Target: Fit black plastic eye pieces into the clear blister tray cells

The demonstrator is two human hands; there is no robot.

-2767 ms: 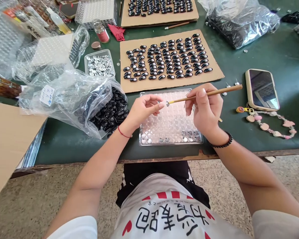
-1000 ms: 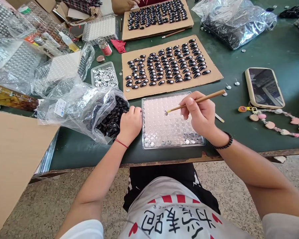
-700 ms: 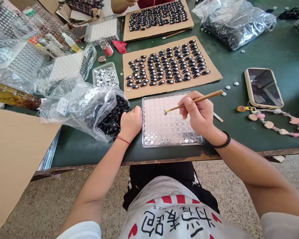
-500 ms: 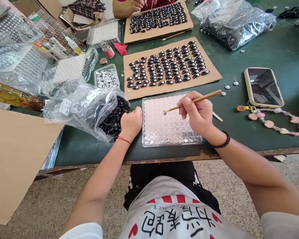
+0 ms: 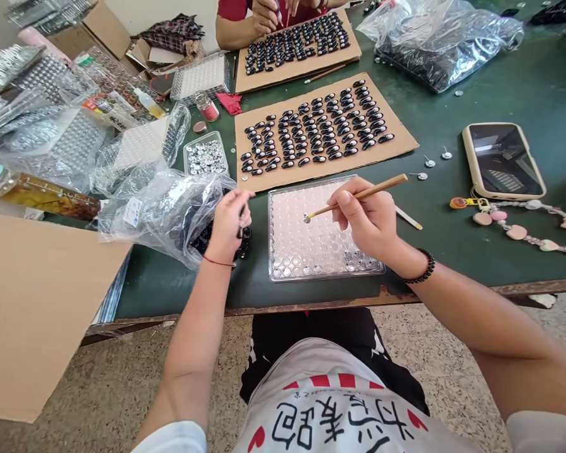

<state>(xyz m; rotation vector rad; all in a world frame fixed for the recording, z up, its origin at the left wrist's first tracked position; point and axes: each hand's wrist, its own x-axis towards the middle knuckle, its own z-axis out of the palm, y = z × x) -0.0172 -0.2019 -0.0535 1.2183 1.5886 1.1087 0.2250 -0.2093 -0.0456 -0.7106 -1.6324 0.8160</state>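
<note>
My right hand (image 5: 365, 217) grips a thin wooden stick (image 5: 382, 190), its yellowish tip pointing down and left. At that tip is a small round silver piece (image 5: 306, 218), just over or on the clear dimpled tray (image 5: 287, 233); I cannot tell if they touch. Several round silver pieces sit in the tray's near rows. My left hand (image 5: 230, 220) is closed in a pinch around a small black piece (image 5: 241, 223), beside the clear plastic bag (image 5: 165, 204) of black pieces. The bag's mouth is partly hidden behind this hand.
Beyond the tray lies a cardboard sheet (image 5: 311, 167) with rows of black-and-silver pieces. A tub of silver pieces (image 5: 205, 157) is at left. A phone (image 5: 502, 160) with a beaded strap lies right. Across the table are another person's hands (image 5: 266, 16).
My left hand has lifted from the tray's left edge and moved left to the bag, a black piece now between its fingers. My right hand with the stick has barely shifted.
</note>
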